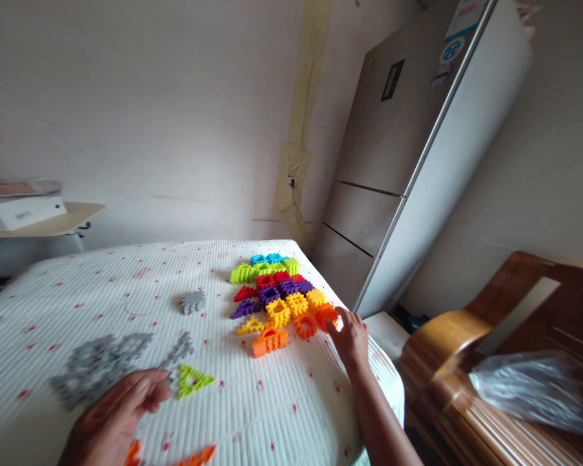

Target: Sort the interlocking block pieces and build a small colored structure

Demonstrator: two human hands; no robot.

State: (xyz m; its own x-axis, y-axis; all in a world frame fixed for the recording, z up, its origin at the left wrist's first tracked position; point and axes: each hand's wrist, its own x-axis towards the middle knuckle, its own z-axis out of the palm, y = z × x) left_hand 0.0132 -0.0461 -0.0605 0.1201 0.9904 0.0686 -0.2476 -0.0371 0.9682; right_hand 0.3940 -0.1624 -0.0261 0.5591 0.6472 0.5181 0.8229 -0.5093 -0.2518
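A cluster of interlocking plastic tiles point(276, 294) in blue, green, red, purple, yellow and orange lies on a white spotted cloth point(102, 278). My right hand point(350, 336) reaches to its right edge, fingertips pinching an orange tile point(326, 314). My left hand point(114, 417) rests near the front, fingers curled, beside a lime green triangle tile point(193, 380) and touching a strip of grey tiles point(177, 351). A flat patch of joined grey tiles point(94, 369) lies just beyond that hand. Orange triangle pieces point(197, 457) sit at the bottom edge.
A small grey block point(193, 301) lies alone mid-cloth. A tall silver fridge point(398, 168) stands behind on the right. A wooden bench point(505, 362) with a clear plastic bag point(534, 395) is at right. A shelf with boxes point(24, 213) is at far left.
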